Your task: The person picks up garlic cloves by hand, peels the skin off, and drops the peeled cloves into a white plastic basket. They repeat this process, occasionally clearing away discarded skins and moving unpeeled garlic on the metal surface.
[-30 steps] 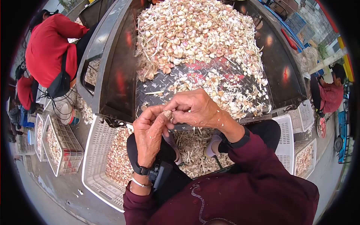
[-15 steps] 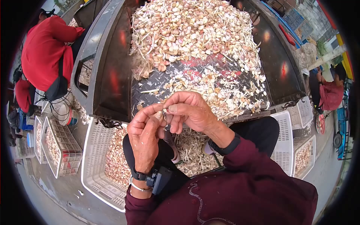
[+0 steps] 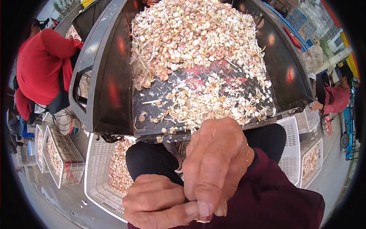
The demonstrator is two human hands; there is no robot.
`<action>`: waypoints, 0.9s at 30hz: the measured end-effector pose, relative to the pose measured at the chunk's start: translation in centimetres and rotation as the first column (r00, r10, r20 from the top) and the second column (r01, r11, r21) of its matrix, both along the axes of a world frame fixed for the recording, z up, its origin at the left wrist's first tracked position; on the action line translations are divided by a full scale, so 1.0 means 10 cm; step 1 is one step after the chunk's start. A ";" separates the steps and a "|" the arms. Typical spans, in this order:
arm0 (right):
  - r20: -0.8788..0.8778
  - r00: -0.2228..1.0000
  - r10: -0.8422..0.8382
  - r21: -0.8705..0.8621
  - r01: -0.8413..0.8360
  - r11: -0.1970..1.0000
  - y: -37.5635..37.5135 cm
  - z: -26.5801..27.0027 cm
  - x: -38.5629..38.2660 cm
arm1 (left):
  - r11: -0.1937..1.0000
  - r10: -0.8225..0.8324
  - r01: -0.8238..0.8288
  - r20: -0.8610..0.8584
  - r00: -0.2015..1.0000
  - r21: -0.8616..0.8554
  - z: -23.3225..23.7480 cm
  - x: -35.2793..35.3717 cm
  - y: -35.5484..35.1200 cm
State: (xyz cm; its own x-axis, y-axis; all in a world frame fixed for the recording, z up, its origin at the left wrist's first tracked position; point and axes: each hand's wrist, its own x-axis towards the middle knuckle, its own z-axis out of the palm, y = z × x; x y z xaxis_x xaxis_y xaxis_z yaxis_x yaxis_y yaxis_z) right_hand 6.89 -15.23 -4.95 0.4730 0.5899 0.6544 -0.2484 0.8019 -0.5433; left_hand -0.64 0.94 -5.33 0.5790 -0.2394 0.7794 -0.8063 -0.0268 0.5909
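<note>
My left hand (image 3: pixel 154 198) and my right hand (image 3: pixel 217 160) are raised close to the camera, in front of my chest. Their fingertips press together low in the view. Both are closed, with the fingers curled in. A sliver with a pale edge shows at the touching fingertips, too small to name. Beyond my hands, a heap of garlic cloves (image 3: pixel 190 34) lies in a dark metal truck bed. Loose papery skins and stem bits (image 3: pixel 206 101) are scattered over the near part of the bed floor.
A white plastic crate (image 3: pixel 97 164) with garlic cloves stands by my left leg; another white crate (image 3: pixel 289 131) is at my right. More crates (image 3: pixel 57 152) stand further left. People in red (image 3: pixel 44 65) sit on the left, and another person (image 3: pixel 337 95) on the right.
Both hands have come up and back from the near edge of the truck bed towards my face. Their fingertips stay together. The person on the right has reached a hand forward.
</note>
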 end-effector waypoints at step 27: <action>0.572 0.806 -0.150 -0.334 0.396 0.855 1.35 -0.69 -0.38 | 0.385 -0.344 -0.603 -0.715 0.608 -0.698 -1.14 -1.19 0.64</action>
State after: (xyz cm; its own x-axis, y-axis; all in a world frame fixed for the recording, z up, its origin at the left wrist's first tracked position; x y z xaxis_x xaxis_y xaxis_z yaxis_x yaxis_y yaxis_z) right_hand 3.11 -1.74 -11.87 0.3272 0.7583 0.5638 0.3559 0.4538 -0.8169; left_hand -12.58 7.35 -16.71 0.8985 0.3762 -0.2262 -0.1697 0.7729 0.6114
